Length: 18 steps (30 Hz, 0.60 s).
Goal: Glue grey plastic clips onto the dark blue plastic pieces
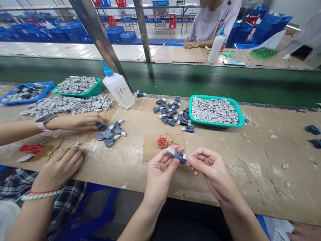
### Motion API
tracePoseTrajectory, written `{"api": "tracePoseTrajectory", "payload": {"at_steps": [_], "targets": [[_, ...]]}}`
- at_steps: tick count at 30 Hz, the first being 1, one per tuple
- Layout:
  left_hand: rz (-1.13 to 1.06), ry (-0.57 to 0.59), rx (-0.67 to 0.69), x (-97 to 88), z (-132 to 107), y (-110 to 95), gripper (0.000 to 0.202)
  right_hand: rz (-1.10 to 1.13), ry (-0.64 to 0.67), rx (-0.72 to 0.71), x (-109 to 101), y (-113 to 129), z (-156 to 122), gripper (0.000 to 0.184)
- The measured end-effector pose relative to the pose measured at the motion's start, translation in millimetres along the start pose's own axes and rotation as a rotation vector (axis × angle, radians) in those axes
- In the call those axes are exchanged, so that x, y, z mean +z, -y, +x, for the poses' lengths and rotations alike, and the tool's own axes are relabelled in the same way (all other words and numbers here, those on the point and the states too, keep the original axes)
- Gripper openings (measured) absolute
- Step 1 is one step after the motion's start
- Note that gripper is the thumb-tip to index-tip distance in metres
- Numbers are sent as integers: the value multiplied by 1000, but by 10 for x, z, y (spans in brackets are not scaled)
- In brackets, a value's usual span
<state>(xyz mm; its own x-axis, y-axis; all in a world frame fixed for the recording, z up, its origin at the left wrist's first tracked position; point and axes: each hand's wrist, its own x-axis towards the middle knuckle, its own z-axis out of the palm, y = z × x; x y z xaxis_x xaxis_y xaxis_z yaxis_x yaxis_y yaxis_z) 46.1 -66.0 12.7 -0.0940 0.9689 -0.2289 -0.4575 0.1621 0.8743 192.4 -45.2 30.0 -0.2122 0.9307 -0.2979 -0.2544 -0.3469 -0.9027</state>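
Note:
My left hand (162, 167) is closed on a dark blue and light grey plastic part (178, 156), held level above the table edge. At the part's right end, my right hand (208, 165) pinches a small light grey piece (185, 157) against it. Just beyond my hands, a small red cap (162, 143) with liquid inside rests on a cardboard square (150, 150). Several blue and grey parts (172, 112) lie further back. To their right stands a green tray (235, 124) full of small light grey pieces (213, 110).
At left, a neighbour's hands (62, 162) work near a group of blue parts (110, 134). A white bottle (119, 89) with a blue nozzle stands behind them. A green conveyor belt (170, 80) runs behind the table; another person (213, 23) sits across it.

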Motion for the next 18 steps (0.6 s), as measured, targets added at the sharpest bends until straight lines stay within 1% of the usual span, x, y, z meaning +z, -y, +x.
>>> {"api": "tracePoseTrajectory", "payload": {"at_steps": [6,9,12,15,18], "targets": [[69,4,56,26,-6,-5,29,-31,40,19,-29,-33,19,19],[156,29,79,29,-20,4,28,-15,96,56,-65,-54,29,25],[220,74,71,33,-23,17,28,3,170,100,-102,-62,28,31],[210,120,62,36,1,24,33,-51,224,80,-83,-42,0,29],[175,152,22,51,45,16,48,-109,202,24,-5,8,-7,28]]}}
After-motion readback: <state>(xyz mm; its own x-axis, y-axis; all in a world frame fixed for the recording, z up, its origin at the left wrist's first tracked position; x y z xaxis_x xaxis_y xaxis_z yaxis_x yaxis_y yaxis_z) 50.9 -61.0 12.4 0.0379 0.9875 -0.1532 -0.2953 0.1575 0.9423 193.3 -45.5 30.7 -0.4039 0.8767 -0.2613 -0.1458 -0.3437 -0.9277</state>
